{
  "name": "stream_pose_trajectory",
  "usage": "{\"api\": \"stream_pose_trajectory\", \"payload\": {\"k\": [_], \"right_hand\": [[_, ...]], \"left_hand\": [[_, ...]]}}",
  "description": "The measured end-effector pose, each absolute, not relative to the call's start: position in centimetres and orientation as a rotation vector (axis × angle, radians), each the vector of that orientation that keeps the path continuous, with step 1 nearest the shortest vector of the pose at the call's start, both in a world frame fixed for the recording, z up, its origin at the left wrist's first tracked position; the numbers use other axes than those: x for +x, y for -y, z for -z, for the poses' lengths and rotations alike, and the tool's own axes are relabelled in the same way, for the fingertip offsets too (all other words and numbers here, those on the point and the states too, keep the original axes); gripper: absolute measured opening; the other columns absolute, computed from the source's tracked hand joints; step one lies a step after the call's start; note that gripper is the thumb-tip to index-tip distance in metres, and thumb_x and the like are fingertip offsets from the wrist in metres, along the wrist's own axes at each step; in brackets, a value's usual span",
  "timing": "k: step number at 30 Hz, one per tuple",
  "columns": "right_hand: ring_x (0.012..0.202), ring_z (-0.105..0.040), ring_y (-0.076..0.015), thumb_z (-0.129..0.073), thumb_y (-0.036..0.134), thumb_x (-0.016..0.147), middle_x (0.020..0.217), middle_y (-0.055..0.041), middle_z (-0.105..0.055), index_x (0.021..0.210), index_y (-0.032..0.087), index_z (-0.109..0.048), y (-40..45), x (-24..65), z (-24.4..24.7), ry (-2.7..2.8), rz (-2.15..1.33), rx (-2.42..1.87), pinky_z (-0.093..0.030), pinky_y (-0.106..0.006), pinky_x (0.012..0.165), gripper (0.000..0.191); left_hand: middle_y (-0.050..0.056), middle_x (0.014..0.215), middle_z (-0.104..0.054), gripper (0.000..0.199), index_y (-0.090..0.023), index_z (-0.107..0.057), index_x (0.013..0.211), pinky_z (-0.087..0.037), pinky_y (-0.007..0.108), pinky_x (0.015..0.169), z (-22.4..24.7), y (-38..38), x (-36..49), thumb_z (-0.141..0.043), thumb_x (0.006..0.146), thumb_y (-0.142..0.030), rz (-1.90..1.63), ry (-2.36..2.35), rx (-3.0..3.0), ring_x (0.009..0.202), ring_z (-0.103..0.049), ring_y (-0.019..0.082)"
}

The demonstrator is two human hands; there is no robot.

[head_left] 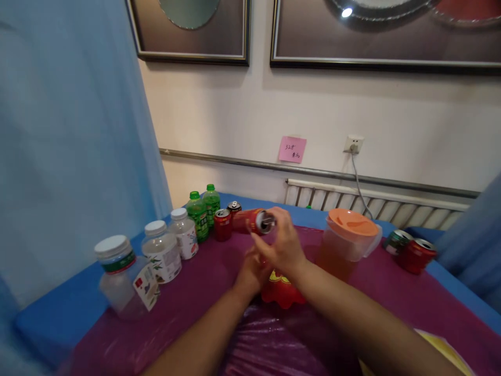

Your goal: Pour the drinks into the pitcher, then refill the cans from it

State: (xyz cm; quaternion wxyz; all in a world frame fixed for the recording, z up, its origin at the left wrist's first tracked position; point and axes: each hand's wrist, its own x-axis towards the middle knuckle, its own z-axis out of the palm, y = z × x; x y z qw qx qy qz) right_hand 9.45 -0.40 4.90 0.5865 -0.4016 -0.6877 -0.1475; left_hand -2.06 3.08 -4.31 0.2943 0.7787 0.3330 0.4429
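Observation:
A red drink can (256,221) lies tipped on its side in the air, its top turned toward the right. My right hand (284,243) is closed at that top end, thumb below and fingers above. Just under it, my left hand (252,271) has its fingers curled; a bit of red shows by them, but what they hold is hidden. Below both hands sits a red scalloped dish (284,295) with a yellow pattern, partly covered by my right arm. To the right stands a clear pitcher (338,250) with an orange lid and amber liquid inside.
Along the left stand clear jars with white lids (162,253) and green bottles (199,216). An upright red can (223,225) and a dark can (234,208) are behind. More cans (417,256) stand right. Purple plastic sheeting (195,303) covers the blue table (66,297).

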Motion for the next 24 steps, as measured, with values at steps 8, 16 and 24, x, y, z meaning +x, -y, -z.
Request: {"api": "stream_pose_trajectory", "payload": {"k": [8, 16, 24], "right_hand": [[0.118, -0.058, -0.0271, -0.068, 0.028, 0.088, 0.123, -0.0136, -0.058, 0.135, 0.020, -0.045, 4.0, 17.1, -0.6, 1.504, 0.332, -1.020, -0.053, -0.049, 0.101, 0.053], [0.121, -0.060, -0.0265, -0.066, 0.026, 0.085, 0.130, -0.0141, -0.060, 0.144, 0.020, -0.038, 4.0, 16.1, -0.1, 1.653, 0.167, -0.973, -0.052, -0.046, 0.104, 0.065], [0.121, -0.060, -0.0314, -0.084, 0.040, 0.073, 0.133, -0.0172, -0.058, 0.145, 0.019, -0.034, 3.3, 15.6, 1.7, 1.559, 0.085, -1.144, -0.053, -0.050, 0.101, 0.089]], "left_hand": [[0.011, 0.119, -0.068, 0.040, -0.019, -0.061, 0.124, -0.048, 0.049, 0.105, 1.5, -2.5, -2.4, -0.065, 0.085, -0.029, -1.428, -0.979, 2.268, 0.115, -0.062, 0.028], [0.014, 0.132, -0.061, 0.059, -0.019, -0.054, 0.135, -0.048, 0.050, 0.107, 1.3, -1.7, -2.2, -0.069, 0.082, -0.041, -1.191, -0.836, 2.468, 0.124, -0.058, 0.032], [0.012, 0.122, -0.062, 0.057, -0.020, -0.056, 0.124, -0.052, 0.049, 0.102, 1.1, -2.2, -1.9, -0.071, 0.071, -0.036, -1.201, -0.999, 2.375, 0.114, -0.062, 0.031]]}}
